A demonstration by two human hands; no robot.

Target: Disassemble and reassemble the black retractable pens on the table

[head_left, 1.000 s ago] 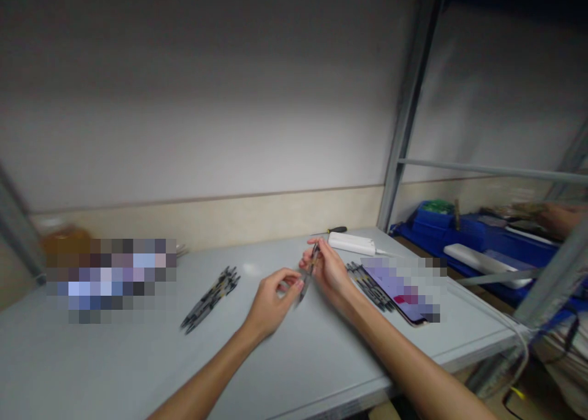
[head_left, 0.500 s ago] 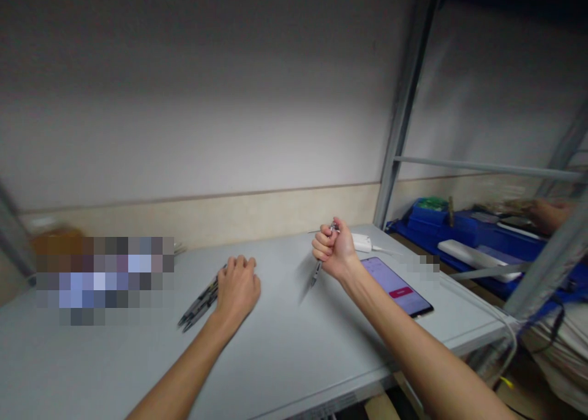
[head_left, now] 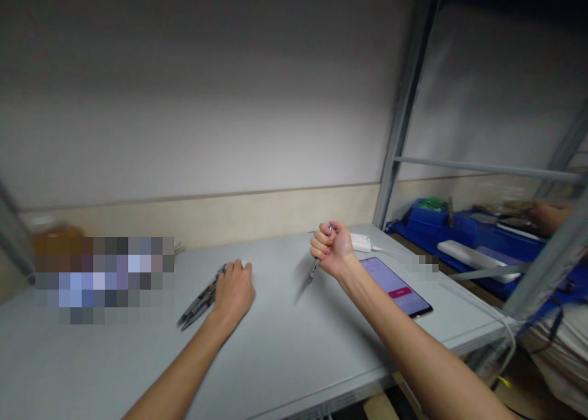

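Observation:
My right hand [head_left: 331,248] is closed in a fist around a slim pen [head_left: 313,272], whose tip slants down to the left above the grey table [head_left: 275,346]. My left hand [head_left: 233,291] rests palm down on the table, against the right side of a small bundle of dark and silver pens [head_left: 199,303]. Its fingers are bent and close together, and they cover the upper part of the bundle; what lies under the fingertips is hidden. Beside my right forearm lies a phone [head_left: 395,285] with a lit screen.
A white charger [head_left: 361,243] with a cable sits behind the phone. Pixelated items and a brown container [head_left: 57,248] stand at the left. Beyond the metal post [head_left: 399,126], a blue surface holds a white bar [head_left: 478,259], and another person's hand [head_left: 549,217] shows there.
My left hand has shifted slightly left along the pens. My right hand, with the pen still in it, has moved a little left and down.

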